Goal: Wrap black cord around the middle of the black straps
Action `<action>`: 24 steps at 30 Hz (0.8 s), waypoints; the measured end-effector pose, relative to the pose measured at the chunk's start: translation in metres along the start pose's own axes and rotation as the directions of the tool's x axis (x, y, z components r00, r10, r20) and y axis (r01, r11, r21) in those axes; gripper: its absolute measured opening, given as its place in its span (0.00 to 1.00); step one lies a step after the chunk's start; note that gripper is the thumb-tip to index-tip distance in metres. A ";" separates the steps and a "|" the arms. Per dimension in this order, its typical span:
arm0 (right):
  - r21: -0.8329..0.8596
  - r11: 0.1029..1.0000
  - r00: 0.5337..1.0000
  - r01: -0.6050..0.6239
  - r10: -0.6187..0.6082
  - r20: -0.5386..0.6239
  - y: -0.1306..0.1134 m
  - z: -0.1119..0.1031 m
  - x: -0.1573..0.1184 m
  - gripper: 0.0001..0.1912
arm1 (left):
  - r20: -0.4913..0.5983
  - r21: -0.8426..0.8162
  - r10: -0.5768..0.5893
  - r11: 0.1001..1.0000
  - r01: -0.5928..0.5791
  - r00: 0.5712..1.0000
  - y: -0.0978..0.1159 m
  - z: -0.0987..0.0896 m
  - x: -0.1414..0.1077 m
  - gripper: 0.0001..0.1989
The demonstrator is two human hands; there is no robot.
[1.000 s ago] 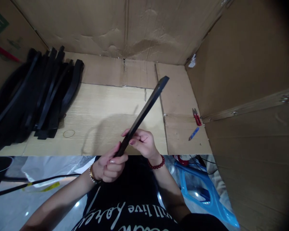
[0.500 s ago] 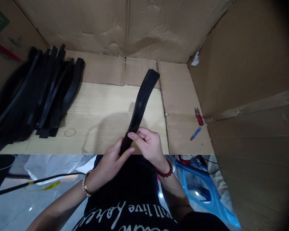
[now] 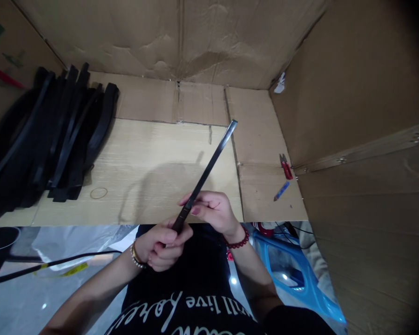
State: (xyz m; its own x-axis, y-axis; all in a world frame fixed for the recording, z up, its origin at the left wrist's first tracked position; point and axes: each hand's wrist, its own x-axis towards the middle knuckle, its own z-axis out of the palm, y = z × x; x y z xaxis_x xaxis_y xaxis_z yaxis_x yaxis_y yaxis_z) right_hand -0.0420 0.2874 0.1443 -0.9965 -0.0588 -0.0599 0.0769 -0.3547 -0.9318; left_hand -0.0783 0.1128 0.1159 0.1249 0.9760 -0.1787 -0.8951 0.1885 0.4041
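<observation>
A long black strip (image 3: pixel 209 165), its material unclear, is held up at a slant with its narrow edge toward me. My left hand (image 3: pixel 167 244) is closed around its lower end, just past the table's front edge. Higher up, my right hand (image 3: pixel 211 209) pinches the strip between thumb and fingers near a seam or band on it. The strip's upper end points away to the right above the table (image 3: pixel 153 144). At the left lies a pile of similar curved black strips (image 3: pixel 66 135).
A rubber band (image 3: pixel 98 193) lies by the pile. Red-handled thread snips (image 3: pixel 285 167) and a blue pen-like tool (image 3: pixel 281 191) are at the right. Cardboard walls (image 3: pixel 363 93) enclose the table. Below the right edge is a blue plastic stool (image 3: pixel 300 274), and a black cable (image 3: pixel 56 263) runs at lower left.
The black strip has been turned from its broad face onto its narrow edge, its far end dropping slightly. My left hand has rotated and wrapped its fingers round the lower end.
</observation>
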 end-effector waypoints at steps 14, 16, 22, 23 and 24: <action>-0.300 0.952 0.924 0.066 -0.172 -0.342 0.006 -0.005 0.000 0.15 | -0.547 0.829 0.740 0.544 0.129 0.392 0.020 0.028 0.013 0.14; -0.267 0.960 0.930 0.083 -0.171 -0.325 0.005 -0.002 0.003 0.14 | -0.584 0.780 0.680 0.621 0.075 0.443 0.018 0.029 0.014 0.17; -0.106 0.991 0.961 0.084 -0.109 -0.253 0.001 0.000 0.009 0.17 | -0.613 0.387 0.311 0.920 -0.067 0.726 0.031 0.030 0.008 0.26; -0.081 0.994 0.967 0.078 -0.096 -0.238 0.001 -0.001 0.009 0.18 | -0.592 0.331 0.251 0.942 -0.052 0.766 0.034 0.029 0.006 0.26; -0.061 0.995 0.971 0.079 -0.090 -0.222 0.001 -0.001 0.009 0.18 | -0.555 0.271 0.188 0.962 -0.038 0.810 0.037 0.027 0.004 0.26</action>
State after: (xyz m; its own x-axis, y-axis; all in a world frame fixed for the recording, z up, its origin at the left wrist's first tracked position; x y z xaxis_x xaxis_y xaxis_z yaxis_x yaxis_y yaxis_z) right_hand -0.0505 0.2876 0.1421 -0.9819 0.1818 -0.0533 -0.0039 -0.3009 -0.9537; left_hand -0.0991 0.1261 0.1544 -0.3048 0.7655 -0.5666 -0.7494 0.1744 0.6388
